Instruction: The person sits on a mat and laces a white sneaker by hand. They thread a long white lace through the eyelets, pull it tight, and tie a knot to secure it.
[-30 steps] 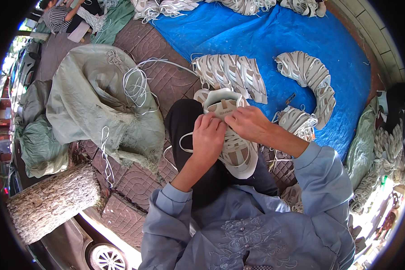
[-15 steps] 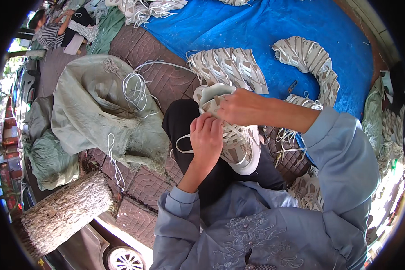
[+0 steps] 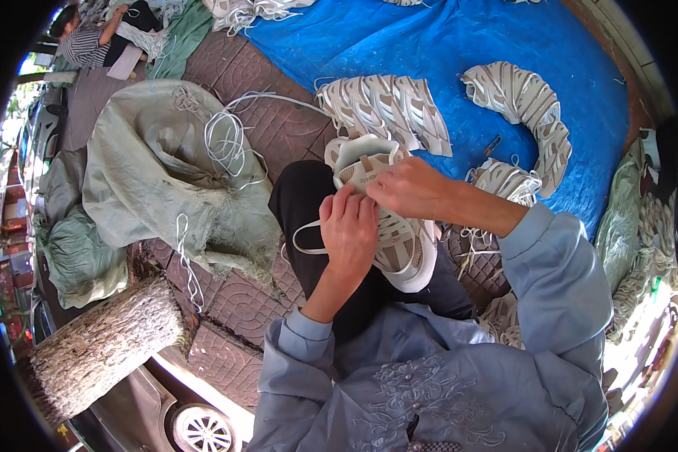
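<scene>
A white and beige sneaker (image 3: 407,260) lies on my lap over the dark trousers, its toe toward me and its padded collar away. My left hand (image 3: 349,232) is closed at the left side of its lacing, fingertips pinched together. From under that hand a white shoelace (image 3: 297,239) loops out to the left. Just right of it, my right hand (image 3: 408,187) pinches near the top eyelets beside the tongue (image 3: 366,169). What lies between its fingertips is hidden. The two hands nearly touch.
Beyond the knees, rows of similar sneakers (image 3: 388,113) and a curved row (image 3: 531,98) rest on a blue tarp (image 3: 339,38). A greenish sack (image 3: 151,188) with loose white laces (image 3: 226,147) lies left. A tree trunk (image 3: 109,343) and car wheel (image 3: 203,429) stand lower left; another person (image 3: 90,45) sits far left.
My right hand has shifted slightly right and down, uncovering more of the sneaker's tongue. My left hand stays at the lacing, moved only a little. The view has shifted slightly.
</scene>
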The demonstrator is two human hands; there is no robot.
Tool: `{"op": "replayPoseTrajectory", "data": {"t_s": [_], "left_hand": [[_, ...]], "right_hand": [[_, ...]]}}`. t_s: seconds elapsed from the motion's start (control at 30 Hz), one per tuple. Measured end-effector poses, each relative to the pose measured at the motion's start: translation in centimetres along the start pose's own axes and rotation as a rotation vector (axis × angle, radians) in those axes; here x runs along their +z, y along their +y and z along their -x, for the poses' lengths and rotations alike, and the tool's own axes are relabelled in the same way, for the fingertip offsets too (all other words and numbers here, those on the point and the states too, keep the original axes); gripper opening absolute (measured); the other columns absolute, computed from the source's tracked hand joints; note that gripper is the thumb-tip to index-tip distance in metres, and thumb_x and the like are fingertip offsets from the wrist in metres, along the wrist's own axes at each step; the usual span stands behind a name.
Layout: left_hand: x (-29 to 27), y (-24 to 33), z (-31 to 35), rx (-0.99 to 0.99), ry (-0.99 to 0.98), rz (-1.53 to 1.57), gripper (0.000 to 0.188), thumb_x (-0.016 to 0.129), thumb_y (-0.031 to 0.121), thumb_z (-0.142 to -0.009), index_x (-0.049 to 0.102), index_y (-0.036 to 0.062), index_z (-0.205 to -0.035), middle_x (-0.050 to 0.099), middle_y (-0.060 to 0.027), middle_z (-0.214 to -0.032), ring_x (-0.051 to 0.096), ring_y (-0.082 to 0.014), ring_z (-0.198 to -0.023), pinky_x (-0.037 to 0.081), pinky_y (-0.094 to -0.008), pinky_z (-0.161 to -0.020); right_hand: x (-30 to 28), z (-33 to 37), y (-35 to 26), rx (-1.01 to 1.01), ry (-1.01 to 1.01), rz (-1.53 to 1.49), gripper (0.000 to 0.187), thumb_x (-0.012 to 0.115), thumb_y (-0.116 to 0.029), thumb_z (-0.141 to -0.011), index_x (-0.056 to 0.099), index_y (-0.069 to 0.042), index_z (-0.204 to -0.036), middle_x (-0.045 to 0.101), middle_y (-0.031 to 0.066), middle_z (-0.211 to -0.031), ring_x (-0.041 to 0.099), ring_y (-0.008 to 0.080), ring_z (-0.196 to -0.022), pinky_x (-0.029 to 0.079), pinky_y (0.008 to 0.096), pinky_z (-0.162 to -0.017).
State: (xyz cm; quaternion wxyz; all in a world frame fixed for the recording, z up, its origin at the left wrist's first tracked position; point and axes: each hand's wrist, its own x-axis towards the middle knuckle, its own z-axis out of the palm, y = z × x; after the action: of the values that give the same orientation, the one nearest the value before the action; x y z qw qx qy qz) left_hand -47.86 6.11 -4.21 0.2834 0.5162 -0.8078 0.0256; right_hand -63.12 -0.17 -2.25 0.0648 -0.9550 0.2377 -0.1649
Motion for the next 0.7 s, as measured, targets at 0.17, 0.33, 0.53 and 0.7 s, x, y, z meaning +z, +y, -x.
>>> {"op": "replayPoseTrajectory", "data": {"t_s": [0.17, 0.33, 0.53, 0.7], "left_hand": [[0.1, 0.3, 0.1, 0.009, -0.046, -0.050, 0.016, 0.062, 0.008, -0.068, 0.056, 0.0065, -0.082, 0.056, -0.0045, -0.083, 0.052, -0.0224, -0.094, 0.038, -0.0376, -0.081], [0.0, 0.2, -0.9, 0.019, -0.089, 0.028, 0.012, 0.062, 0.008, -0.068, 0.055, 0.0067, -0.077, 0.055, -0.0051, -0.077, 0.053, -0.0227, -0.086, 0.039, -0.0379, -0.076], [0.1, -0.3, -1.5, -0.017, -0.007, 0.055, 0.013, 0.067, 0.008, -0.064, 0.056, 0.0077, -0.071, 0.056, -0.0042, -0.072, 0.054, -0.0218, -0.083, 0.039, -0.0362, -0.073], [-0.4, -0.3, -0.1, -0.082, 0.014, 0.202, 0.011, 0.066, 0.007, -0.066, 0.058, 0.0061, -0.073, 0.057, -0.0062, -0.081, 0.054, -0.0248, -0.091, 0.039, -0.0368, -0.079]], "right_hand": [[-2.2, 1.8, 1.8, 0.065, 0.118, 0.051, 0.012, 0.058, -0.006, -0.061, 0.050, -0.007, -0.071, 0.051, 0.0061, -0.059, 0.056, 0.0226, -0.054, 0.045, 0.0345, -0.046], [-1.4, 3.2, 2.9, 0.219, 0.167, -0.100, 0.013, 0.056, -0.003, -0.061, 0.052, -0.007, -0.073, 0.056, 0.0066, -0.063, 0.058, 0.0244, -0.056, 0.045, 0.0361, -0.046], [0.2, 4.6, 2.8, 0.322, 0.249, -0.235, 0.016, 0.053, 0.002, -0.061, 0.053, -0.009, -0.072, 0.057, 0.0052, -0.064, 0.057, 0.0245, -0.055, 0.043, 0.0356, -0.046], [0.7, 5.4, 2.4, 0.357, 0.254, -0.246, 0.015, 0.054, 0.003, -0.061, 0.054, -0.009, -0.071, 0.056, 0.0040, -0.064, 0.057, 0.0217, -0.056, 0.044, 0.0334, -0.047]]}}
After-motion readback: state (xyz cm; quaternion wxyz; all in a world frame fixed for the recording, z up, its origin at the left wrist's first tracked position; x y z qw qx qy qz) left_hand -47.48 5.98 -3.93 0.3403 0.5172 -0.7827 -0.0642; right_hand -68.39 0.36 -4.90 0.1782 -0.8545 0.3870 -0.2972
